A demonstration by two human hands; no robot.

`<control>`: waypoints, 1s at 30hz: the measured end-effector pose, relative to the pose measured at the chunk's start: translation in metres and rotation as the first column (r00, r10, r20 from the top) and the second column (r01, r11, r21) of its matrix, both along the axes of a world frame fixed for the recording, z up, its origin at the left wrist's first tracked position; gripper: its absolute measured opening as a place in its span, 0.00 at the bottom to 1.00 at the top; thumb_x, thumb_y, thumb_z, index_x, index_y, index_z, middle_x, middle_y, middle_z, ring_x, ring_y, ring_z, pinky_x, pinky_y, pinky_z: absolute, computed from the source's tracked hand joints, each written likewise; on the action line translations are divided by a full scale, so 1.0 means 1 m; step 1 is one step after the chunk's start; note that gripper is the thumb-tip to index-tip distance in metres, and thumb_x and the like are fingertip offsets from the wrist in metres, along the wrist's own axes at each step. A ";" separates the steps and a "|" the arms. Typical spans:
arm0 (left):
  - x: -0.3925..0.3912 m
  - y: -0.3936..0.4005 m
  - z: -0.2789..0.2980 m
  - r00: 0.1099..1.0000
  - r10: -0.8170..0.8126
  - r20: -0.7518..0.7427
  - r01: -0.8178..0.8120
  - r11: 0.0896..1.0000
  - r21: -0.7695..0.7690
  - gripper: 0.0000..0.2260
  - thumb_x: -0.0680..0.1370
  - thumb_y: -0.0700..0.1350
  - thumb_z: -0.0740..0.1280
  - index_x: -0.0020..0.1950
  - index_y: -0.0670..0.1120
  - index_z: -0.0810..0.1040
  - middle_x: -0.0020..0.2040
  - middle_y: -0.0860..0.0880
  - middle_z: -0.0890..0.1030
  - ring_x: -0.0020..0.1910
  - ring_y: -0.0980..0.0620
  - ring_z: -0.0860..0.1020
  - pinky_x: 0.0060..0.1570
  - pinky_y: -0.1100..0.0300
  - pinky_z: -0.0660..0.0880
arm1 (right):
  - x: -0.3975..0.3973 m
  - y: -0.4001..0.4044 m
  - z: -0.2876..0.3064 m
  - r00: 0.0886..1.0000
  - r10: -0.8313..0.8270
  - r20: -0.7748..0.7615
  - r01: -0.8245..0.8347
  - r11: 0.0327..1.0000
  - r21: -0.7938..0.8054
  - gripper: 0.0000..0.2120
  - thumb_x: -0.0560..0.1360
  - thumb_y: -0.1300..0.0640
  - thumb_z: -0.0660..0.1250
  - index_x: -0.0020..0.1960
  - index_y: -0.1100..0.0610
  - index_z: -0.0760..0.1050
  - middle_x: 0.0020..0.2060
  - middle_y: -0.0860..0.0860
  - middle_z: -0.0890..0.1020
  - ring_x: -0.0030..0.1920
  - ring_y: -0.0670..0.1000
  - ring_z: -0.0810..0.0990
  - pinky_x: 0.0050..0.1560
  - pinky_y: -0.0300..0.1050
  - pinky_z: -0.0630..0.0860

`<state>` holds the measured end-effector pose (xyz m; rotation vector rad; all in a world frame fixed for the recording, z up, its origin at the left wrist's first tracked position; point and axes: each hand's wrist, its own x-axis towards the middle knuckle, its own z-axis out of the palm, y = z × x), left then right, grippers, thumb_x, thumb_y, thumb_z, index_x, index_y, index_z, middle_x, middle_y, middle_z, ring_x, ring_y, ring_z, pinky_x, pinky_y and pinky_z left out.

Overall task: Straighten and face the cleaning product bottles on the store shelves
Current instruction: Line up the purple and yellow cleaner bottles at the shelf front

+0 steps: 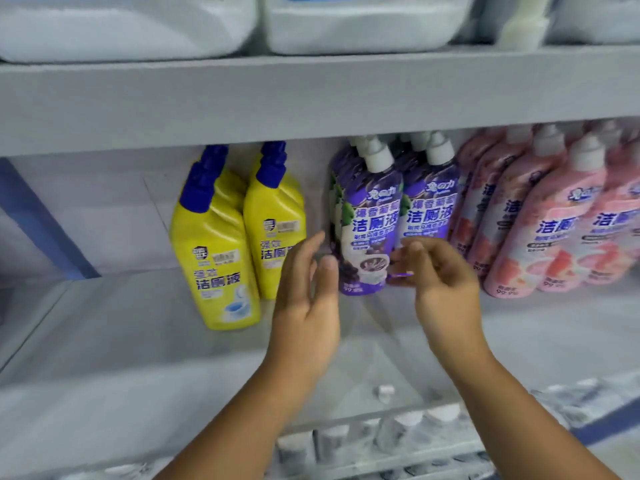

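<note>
Purple bottles (367, 223), two in front, stand just beyond both hands; left hand (306, 299) and right hand (440, 278) loosely open, holding nothing. Two yellow bottles (221, 251) stand left on the grey shelf (104, 334).

Even, diffuse light is cast throughout, and no hard shadows are seen. Motion blur softens the whole frame. Slight glare is shown on the yellow bottles (214, 251). The shelf edge (311, 95) is bowed by wide-angle distortion.

Pale grey shelf boards (311, 95) run across the view before a light back panel (104, 209), evenly lit.
</note>
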<state>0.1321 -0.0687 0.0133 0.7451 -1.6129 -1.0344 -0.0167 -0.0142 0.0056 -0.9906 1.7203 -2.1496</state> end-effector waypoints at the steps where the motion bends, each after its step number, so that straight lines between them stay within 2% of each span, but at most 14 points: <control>1: -0.022 -0.003 0.001 1.000 -0.013 -0.008 0.013 0.999 0.036 0.14 0.85 0.54 0.58 0.69 0.53 0.72 0.63 0.63 0.75 0.60 0.78 0.70 0.57 0.81 0.64 | -0.022 0.005 0.001 0.999 -0.053 -0.007 0.053 0.998 -0.028 0.07 0.82 0.57 0.63 0.49 0.54 0.79 0.44 0.60 0.84 0.46 0.64 0.83 0.51 0.63 0.82; 2: -0.041 -0.007 0.001 1.000 -0.025 -0.013 0.025 0.998 0.063 0.12 0.85 0.54 0.57 0.69 0.56 0.69 0.63 0.63 0.74 0.57 0.81 0.70 0.56 0.81 0.64 | -0.046 0.006 0.001 0.996 -0.093 -0.013 0.093 0.995 -0.040 0.05 0.81 0.54 0.63 0.49 0.52 0.78 0.44 0.59 0.84 0.47 0.62 0.83 0.53 0.65 0.80; 4: -0.074 -0.025 -0.002 0.999 0.047 0.021 -0.048 0.998 0.040 0.18 0.82 0.62 0.57 0.70 0.57 0.66 0.67 0.59 0.74 0.63 0.71 0.73 0.66 0.67 0.70 | -0.082 0.000 0.005 0.995 -0.103 -0.006 0.103 0.995 -0.017 0.06 0.79 0.48 0.65 0.52 0.50 0.76 0.47 0.52 0.83 0.49 0.51 0.82 0.58 0.60 0.78; 7: -0.099 -0.053 -0.021 0.977 0.207 0.054 -0.204 0.977 -0.055 0.37 0.77 0.72 0.57 0.78 0.49 0.64 0.73 0.51 0.74 0.72 0.54 0.72 0.72 0.48 0.69 | -0.117 -0.013 0.006 0.997 0.035 -0.075 -0.021 0.984 0.179 0.25 0.81 0.43 0.65 0.72 0.55 0.69 0.68 0.50 0.77 0.67 0.46 0.75 0.70 0.47 0.69; 9: -0.105 -0.058 -0.023 0.967 0.246 0.072 -0.243 0.969 -0.055 0.39 0.76 0.74 0.57 0.78 0.50 0.64 0.72 0.51 0.75 0.70 0.53 0.74 0.70 0.49 0.71 | -0.130 -0.025 0.003 0.975 0.205 -0.083 -0.173 0.942 0.288 0.42 0.76 0.33 0.64 0.81 0.53 0.56 0.78 0.49 0.66 0.77 0.46 0.65 0.77 0.47 0.61; 11: -0.108 -0.061 -0.022 0.966 0.247 0.081 -0.245 0.969 -0.030 0.37 0.76 0.73 0.57 0.77 0.50 0.66 0.69 0.53 0.78 0.66 0.58 0.77 0.67 0.56 0.73 | -0.134 -0.035 0.001 0.940 0.332 -0.077 -0.290 0.898 0.330 0.52 0.70 0.27 0.67 0.82 0.51 0.50 0.78 0.47 0.66 0.77 0.45 0.64 0.78 0.52 0.62; 12: -0.109 -0.061 -0.022 0.967 0.239 0.086 -0.238 0.971 -0.018 0.37 0.76 0.72 0.57 0.77 0.50 0.66 0.69 0.53 0.78 0.65 0.60 0.78 0.66 0.57 0.73 | -0.136 -0.039 -0.002 0.925 0.371 -0.078 -0.327 0.885 0.331 0.52 0.69 0.29 0.70 0.82 0.49 0.51 0.75 0.45 0.70 0.75 0.44 0.68 0.76 0.53 0.65; 15: -0.109 -0.065 -0.023 0.965 0.232 0.123 -0.236 0.972 0.020 0.33 0.79 0.69 0.58 0.78 0.50 0.64 0.69 0.52 0.78 0.65 0.57 0.79 0.66 0.51 0.76 | -0.138 -0.046 -0.008 0.897 0.425 -0.117 -0.379 0.879 0.289 0.36 0.73 0.43 0.76 0.75 0.43 0.62 0.62 0.34 0.80 0.62 0.36 0.79 0.68 0.48 0.74; 17: -0.109 -0.063 -0.022 0.971 0.202 0.126 -0.211 0.976 0.061 0.26 0.82 0.61 0.61 0.77 0.49 0.66 0.65 0.52 0.81 0.60 0.61 0.81 0.59 0.58 0.79 | -0.139 -0.046 -0.008 0.892 0.435 -0.125 -0.392 0.880 0.269 0.32 0.73 0.46 0.76 0.71 0.39 0.63 0.57 0.31 0.81 0.58 0.34 0.80 0.62 0.43 0.77; 19: -0.110 -0.059 -0.021 0.973 0.195 0.121 -0.203 0.977 0.062 0.19 0.83 0.53 0.63 0.73 0.49 0.69 0.60 0.54 0.81 0.53 0.67 0.81 0.51 0.68 0.78 | -0.139 -0.046 -0.007 0.881 0.459 -0.116 -0.417 0.869 0.267 0.31 0.74 0.47 0.75 0.70 0.38 0.63 0.58 0.33 0.81 0.58 0.35 0.81 0.59 0.40 0.77; 22: -0.107 -0.054 -0.024 0.978 0.163 0.127 -0.169 0.985 0.036 0.17 0.82 0.48 0.65 0.69 0.51 0.68 0.59 0.59 0.80 0.55 0.68 0.80 0.51 0.73 0.75 | -0.137 -0.044 -0.008 0.878 0.471 -0.089 -0.437 0.863 0.255 0.29 0.75 0.51 0.75 0.71 0.44 0.65 0.59 0.39 0.82 0.58 0.39 0.82 0.54 0.35 0.78; 24: -0.103 -0.055 -0.032 0.982 0.109 0.156 -0.118 0.992 0.052 0.20 0.79 0.46 0.70 0.70 0.49 0.68 0.60 0.56 0.82 0.57 0.63 0.81 0.55 0.67 0.77 | -0.135 -0.040 -0.013 0.882 0.465 -0.077 -0.439 0.869 0.228 0.28 0.76 0.58 0.75 0.71 0.49 0.67 0.58 0.44 0.84 0.57 0.43 0.84 0.53 0.36 0.79; 27: -0.096 -0.050 -0.041 0.979 0.090 0.183 -0.116 0.984 0.132 0.26 0.71 0.56 0.75 0.66 0.52 0.73 0.60 0.53 0.84 0.57 0.55 0.83 0.54 0.54 0.81 | -0.135 -0.033 -0.022 0.881 0.470 -0.051 -0.453 0.870 0.192 0.25 0.73 0.67 0.74 0.65 0.50 0.73 0.53 0.46 0.86 0.51 0.45 0.85 0.50 0.36 0.79; 30: -0.092 -0.048 -0.046 0.965 0.168 0.201 -0.195 0.973 0.124 0.25 0.68 0.60 0.77 0.61 0.52 0.78 0.58 0.51 0.84 0.53 0.54 0.85 0.49 0.52 0.84 | -0.134 -0.029 -0.025 0.910 0.401 -0.104 -0.371 0.901 0.224 0.22 0.71 0.66 0.76 0.57 0.47 0.77 0.49 0.44 0.87 0.48 0.44 0.86 0.49 0.35 0.78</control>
